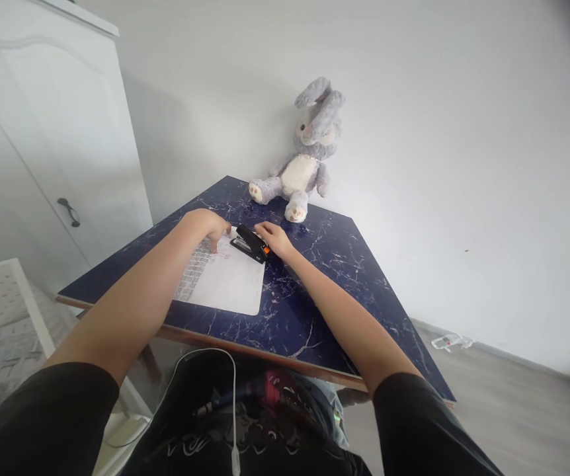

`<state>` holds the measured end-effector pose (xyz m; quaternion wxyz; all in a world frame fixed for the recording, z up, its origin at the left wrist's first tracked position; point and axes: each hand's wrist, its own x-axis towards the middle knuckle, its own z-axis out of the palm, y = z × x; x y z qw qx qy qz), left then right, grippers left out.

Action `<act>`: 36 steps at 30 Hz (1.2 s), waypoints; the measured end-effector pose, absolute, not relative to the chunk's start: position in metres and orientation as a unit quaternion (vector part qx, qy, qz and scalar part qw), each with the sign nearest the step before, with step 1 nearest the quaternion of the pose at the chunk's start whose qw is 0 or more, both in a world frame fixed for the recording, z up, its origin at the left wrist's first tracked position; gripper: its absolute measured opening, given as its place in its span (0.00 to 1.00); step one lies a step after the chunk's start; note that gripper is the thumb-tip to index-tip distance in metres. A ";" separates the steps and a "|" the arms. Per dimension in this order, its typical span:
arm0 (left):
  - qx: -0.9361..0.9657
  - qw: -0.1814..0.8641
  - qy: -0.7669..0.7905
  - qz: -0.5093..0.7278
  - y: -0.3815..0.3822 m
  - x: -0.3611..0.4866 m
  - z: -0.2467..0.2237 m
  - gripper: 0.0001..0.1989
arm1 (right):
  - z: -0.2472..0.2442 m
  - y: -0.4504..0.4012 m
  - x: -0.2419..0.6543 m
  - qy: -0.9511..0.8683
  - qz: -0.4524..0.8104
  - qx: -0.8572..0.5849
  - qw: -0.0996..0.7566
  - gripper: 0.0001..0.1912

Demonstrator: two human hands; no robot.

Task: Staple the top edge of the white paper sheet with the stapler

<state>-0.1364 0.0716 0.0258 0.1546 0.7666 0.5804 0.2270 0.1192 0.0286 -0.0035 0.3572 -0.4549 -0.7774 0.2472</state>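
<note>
Right hand (276, 240) touches one stapler (249, 242), left hand (217, 229) one sheet (230, 285)

Grey plush rabbit (301, 173) by wall (438, 165) | white cabinet (91, 132) | plastic item (446, 341) on floor (503, 410)

The blue marbled table (337, 244) bears a plush rabbit (301, 170) and a paper sheet (230, 284) overlapped by a stapler (250, 242).

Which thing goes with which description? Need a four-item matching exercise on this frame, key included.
1. Stapler
2. Paper sheet
3. Plush rabbit
4. Cabinet

A. Sits on the blue table, by the wall
B. Has a dark curved handle
C. Black with an orange part
D. Lies flat beneath the left hand

Pairs: 1-C, 2-D, 3-A, 4-B
</note>
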 end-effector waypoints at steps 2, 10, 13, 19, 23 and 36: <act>0.788 0.155 0.593 0.060 0.069 -0.132 0.031 0.32 | -0.006 0.010 0.131 -0.778 0.263 -0.447 0.355 0.21; 0.749 0.179 0.631 -0.087 0.048 -0.123 0.054 0.47 | -0.004 -0.013 0.130 -0.811 0.225 -0.403 0.361 0.16; 0.754 0.178 0.626 -0.085 0.050 -0.130 0.053 0.47 | -0.008 -0.019 0.135 -0.807 0.270 -0.367 0.376 0.20; 0.741 0.270 0.605 0.113 0.060 -0.132 0.052 0.16 | -0.014 -0.023 0.151 -0.684 0.537 -0.296 0.396 0.24; 0.686 0.343 0.527 0.367 0.062 -0.105 0.045 0.04 | -0.015 -0.019 0.152 -0.638 0.593 -0.284 0.400 0.27; 0.412 0.576 0.403 0.580 0.073 -0.096 -0.001 0.19 | -0.014 -0.011 0.157 -0.631 0.604 -0.282 0.397 0.26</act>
